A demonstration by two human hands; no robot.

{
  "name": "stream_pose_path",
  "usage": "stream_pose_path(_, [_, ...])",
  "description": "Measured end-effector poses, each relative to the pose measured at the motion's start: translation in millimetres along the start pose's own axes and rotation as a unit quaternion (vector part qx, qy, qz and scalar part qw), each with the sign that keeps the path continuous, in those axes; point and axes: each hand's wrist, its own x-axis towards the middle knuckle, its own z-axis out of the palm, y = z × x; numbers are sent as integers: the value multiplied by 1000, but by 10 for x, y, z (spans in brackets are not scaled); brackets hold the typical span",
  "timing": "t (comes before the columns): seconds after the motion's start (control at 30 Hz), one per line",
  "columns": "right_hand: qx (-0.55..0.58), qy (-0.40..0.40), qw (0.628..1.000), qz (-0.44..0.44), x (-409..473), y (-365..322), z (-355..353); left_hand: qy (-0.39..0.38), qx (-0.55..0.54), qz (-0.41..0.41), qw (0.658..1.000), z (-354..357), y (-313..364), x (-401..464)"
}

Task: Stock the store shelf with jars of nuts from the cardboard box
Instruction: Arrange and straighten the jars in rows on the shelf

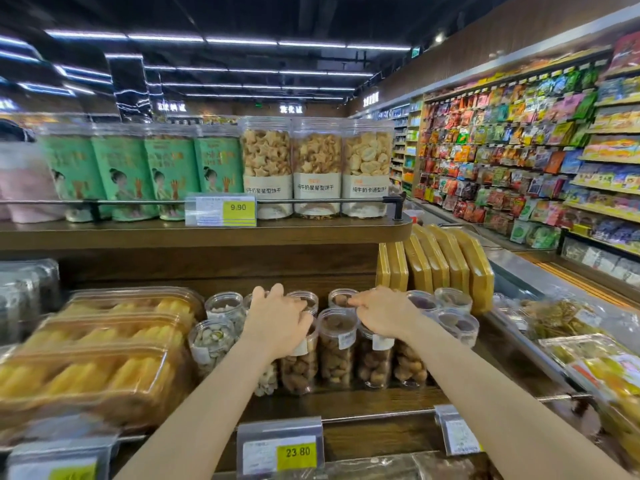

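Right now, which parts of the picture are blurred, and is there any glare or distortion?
Head view: motion blur smears the left side, the yellow snack trays and green bags; the nut jars and both hands, left hand and right hand, are sharper; ceiling light strips glare; the wide lens bends the upper shelf.

Both bare forearms extended forward and converging, left hand (pixel 277 315) palm-down with fingers curled over and downward, right hand (pixel 382 315) palm-down, fingers bent, index reaching toward the left.
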Motion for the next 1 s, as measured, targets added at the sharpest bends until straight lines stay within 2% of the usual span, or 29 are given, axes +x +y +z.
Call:
stream_pose_path(0.1, [37, -1, 999, -5, 42, -141, 43, -1, -21, -8, 1000, -14, -71, -43])
stream_pose_path(0.27, [38, -6, 999, -14, 63, -232, -11, 0, -32, -13, 999, -20, -67, -24])
stream_pose_path(0.47, [85, 31, 996, 25, -207, 324, -119, 36, -97, 46, 994, -127, 349, 116])
stream_pose_path(0.7, [47, 32, 991, 119, -643, 1088, -234, -17, -126, 113, 985, -101, 1140, 460])
stream_pose_path(1.0, [21, 32, 996, 86, -520, 1004, -180, -7, -104, 91, 990, 17, 1067, 511])
